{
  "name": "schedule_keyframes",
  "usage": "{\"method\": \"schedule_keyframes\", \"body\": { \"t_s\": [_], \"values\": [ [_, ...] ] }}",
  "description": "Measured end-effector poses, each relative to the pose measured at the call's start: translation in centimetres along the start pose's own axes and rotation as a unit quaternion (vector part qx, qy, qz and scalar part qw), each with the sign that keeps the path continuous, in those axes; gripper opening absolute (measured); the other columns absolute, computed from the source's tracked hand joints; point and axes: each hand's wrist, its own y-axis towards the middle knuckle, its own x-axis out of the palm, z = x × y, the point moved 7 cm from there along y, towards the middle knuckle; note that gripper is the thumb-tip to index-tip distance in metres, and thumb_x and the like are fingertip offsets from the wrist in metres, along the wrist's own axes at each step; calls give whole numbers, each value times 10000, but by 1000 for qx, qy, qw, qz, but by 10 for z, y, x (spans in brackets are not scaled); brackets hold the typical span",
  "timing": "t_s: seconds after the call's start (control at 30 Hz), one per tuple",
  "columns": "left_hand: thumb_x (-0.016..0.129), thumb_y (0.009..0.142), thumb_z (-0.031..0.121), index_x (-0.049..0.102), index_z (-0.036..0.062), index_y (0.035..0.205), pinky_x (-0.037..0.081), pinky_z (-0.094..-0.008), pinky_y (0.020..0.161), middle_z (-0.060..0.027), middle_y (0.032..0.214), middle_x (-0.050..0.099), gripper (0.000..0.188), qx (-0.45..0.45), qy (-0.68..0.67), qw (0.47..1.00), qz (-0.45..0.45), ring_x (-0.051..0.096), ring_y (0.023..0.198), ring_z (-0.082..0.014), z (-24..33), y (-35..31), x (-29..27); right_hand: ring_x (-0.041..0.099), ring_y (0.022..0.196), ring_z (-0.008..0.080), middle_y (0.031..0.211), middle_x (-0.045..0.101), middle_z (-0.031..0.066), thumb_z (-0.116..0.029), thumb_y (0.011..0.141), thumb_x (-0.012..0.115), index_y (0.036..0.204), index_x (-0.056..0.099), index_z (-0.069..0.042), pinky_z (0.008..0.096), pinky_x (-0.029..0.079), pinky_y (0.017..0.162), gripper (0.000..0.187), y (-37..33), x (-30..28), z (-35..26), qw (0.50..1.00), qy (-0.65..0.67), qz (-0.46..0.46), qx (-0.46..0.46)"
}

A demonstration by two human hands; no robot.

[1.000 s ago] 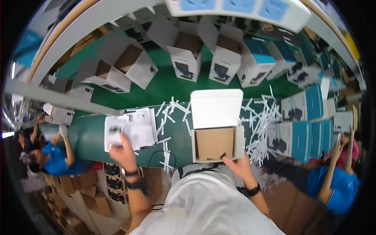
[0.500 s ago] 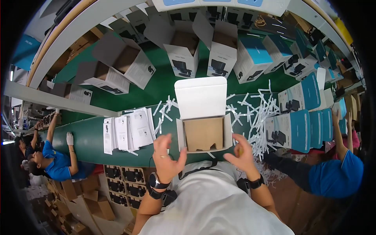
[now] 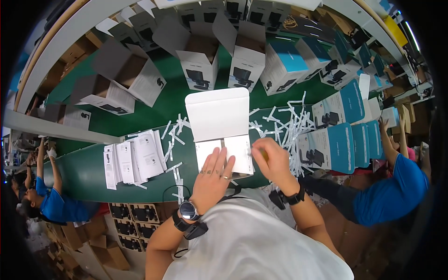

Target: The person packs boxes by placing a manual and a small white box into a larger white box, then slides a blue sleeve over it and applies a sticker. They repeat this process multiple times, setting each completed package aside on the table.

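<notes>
Flat, with its fingers slightly spread, the left hand lies palm down across the folded-in flaps of a white carton, closed round nothing. At the carton's right edge, the right hand is held half curled, thumb and forefinger close together; whether they pinch the flap or merely hover beside it, I cannot tell from this angle. The carton sits at the near edge of the green worktable, directly before the person, its lid standing raised on the far side and a narrow brown gap showing between the flaps.

To the left lie overlapping piles of white booklets; to the right, a tangle of white paper strips reaches toward teal-and-white boxes. Behind, grey-and-white boxes stand with flaps up. Blue-shirted co-workers flank the table.
</notes>
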Motion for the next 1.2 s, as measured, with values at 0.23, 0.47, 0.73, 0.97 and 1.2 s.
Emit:
{"method": "schedule_keyframes", "body": {
  "t_s": [0.23, 0.47, 0.73, 0.97, 1.2],
  "values": [
    [585, 893, 106, 445, -36, 1447, 350, -535, 1160, -251, 1553, 369, 589, 6, -1, 1000, -13, 358, 1430, -473, 1, 0, -3, 669, 656, 292, 782, 681, 91, -160, 884, 748, 853, 645, -62, 365, 508, 560, 146, 11, 7, 14, 993, -108, 33, 40],
    [707, 819, 120, 462, -38, 1437, 363, -522, 1158, -214, 1534, 409, 683, 13, 18, 1000, -15, 368, 1428, -442, 3, 2, -1, 649, 642, 290, 844, 653, 76, -168, 878, 753, 839, 631, -66, 363, 504, 542, 163, 13, 15, -1, 994, -95, 34, 30],
    [601, 887, 92, 467, -87, 1415, 373, -506, 1151, -226, 1519, 419, 573, 28, 52, 998, -36, 385, 1415, -436, 4, -2, -3, 655, 664, 273, 890, 643, 60, -175, 875, 755, 844, 636, -77, 348, 503, 528, 157, 12, 15, 3, 989, -144, 20, 38],
    [535, 879, 102, 501, -117, 1366, 327, -495, 1184, -275, 1483, 435, 534, 14, 12, 1000, -24, 407, 1397, -449, 3, -6, 3, 665, 687, 271, 898, 639, 50, -214, 855, 769, 838, 635, -98, 354, 510, 544, 178, 21, 32, -44, 999, -22, 20, -12],
    [584, 841, 129, 650, -20, 1163, 426, -527, 1083, -227, 1146, 601, 361, 59, 15, 998, -2, 573, 1154, -402, 5, -18, 13, 628, 634, 289, 850, 589, 48, -248, 848, 757, 800, 622, -109, 371, 513, 539, 200, 53, 114, -73, 985, -116, -67, -110]
  ]
}}
